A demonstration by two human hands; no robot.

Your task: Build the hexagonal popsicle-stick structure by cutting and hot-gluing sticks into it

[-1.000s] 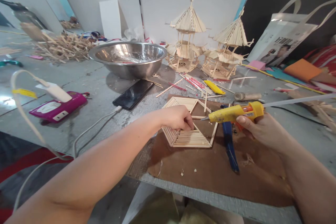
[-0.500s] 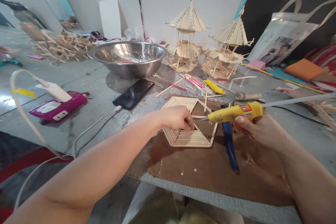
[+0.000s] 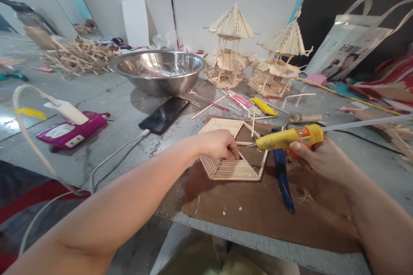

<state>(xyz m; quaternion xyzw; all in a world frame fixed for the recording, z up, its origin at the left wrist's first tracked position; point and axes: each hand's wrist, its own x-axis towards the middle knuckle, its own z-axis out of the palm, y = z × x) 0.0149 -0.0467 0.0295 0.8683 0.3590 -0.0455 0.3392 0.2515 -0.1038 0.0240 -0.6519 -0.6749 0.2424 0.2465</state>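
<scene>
My left hand (image 3: 222, 144) is closed, fingertips pressed down at the middle of a hexagonal wooden stick panel (image 3: 237, 169). Whatever sits between those fingertips is hidden. Rows of sticks fill the panel's left and front sections, while its right side shows only bare frame sticks. In my right hand (image 3: 311, 154) is a yellow hot glue gun (image 3: 287, 137), its nozzle pointing left just above the panel and near my left fingers. A clear glue stick (image 3: 364, 123) juts from the gun's back. Beside the panel lies a blue-handled tool (image 3: 284, 180), partly covered by the gun.
A brown mat (image 3: 251, 219) lies under the panel. Behind stand two stick pavilions (image 3: 230, 30) and a steel bowl (image 3: 161, 81). A phone (image 3: 164, 116) with its cable and a purple power strip (image 3: 72, 131) lie left. Loose sticks and a yellow cutter (image 3: 263, 106) lie behind the mat.
Both hands, the panel and the glue gun stay almost still. At the far right, the orange sheet is gone from sight and more of a red-and-white thing shows there.
</scene>
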